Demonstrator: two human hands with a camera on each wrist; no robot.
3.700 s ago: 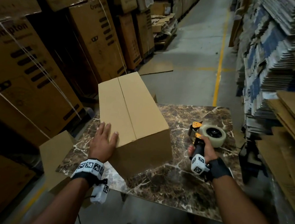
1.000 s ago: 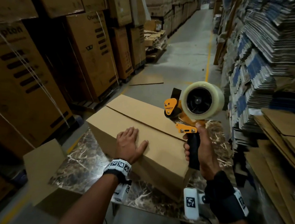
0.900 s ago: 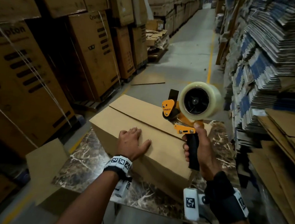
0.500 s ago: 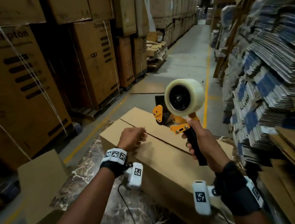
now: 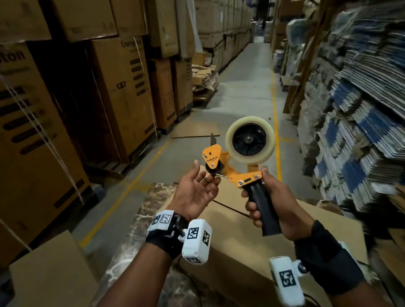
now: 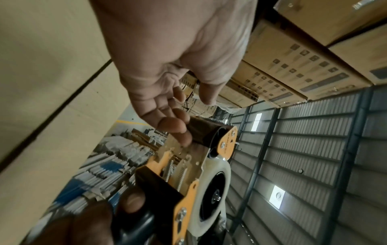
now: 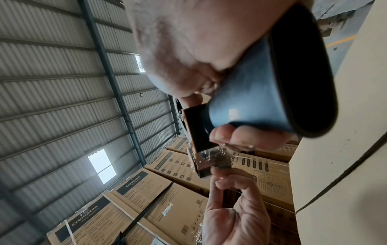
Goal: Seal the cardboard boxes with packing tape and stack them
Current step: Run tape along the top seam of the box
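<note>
A plain cardboard box (image 5: 256,252) lies on the marble table (image 5: 148,212), its top seam bare of tape. My right hand (image 5: 256,191) grips the black handle of an orange tape dispenser (image 5: 238,175) and holds it up above the box, with the clear tape roll (image 5: 251,123) on top. My left hand (image 5: 203,177) is raised palm up with relaxed fingers. Its fingertips (image 6: 178,131) touch the dark roller (image 6: 207,132) at the dispenser's front, and the thumb stands apart. In the right wrist view the left hand's finger (image 7: 215,175) meets the dispenser's front edge below the handle (image 7: 261,102).
Tall stacks of printed cartons (image 5: 119,93) line the left of the aisle. Piles of flattened cardboard (image 5: 374,113) fill the right. A concrete aisle with a yellow line (image 5: 275,125) runs ahead. A loose cardboard sheet (image 5: 51,277) stands by the table's near left corner.
My left hand has lifted off the box top and turned palm up to the dispenser's front. The right hand keeps the dispenser raised, now closer to the left hand.
</note>
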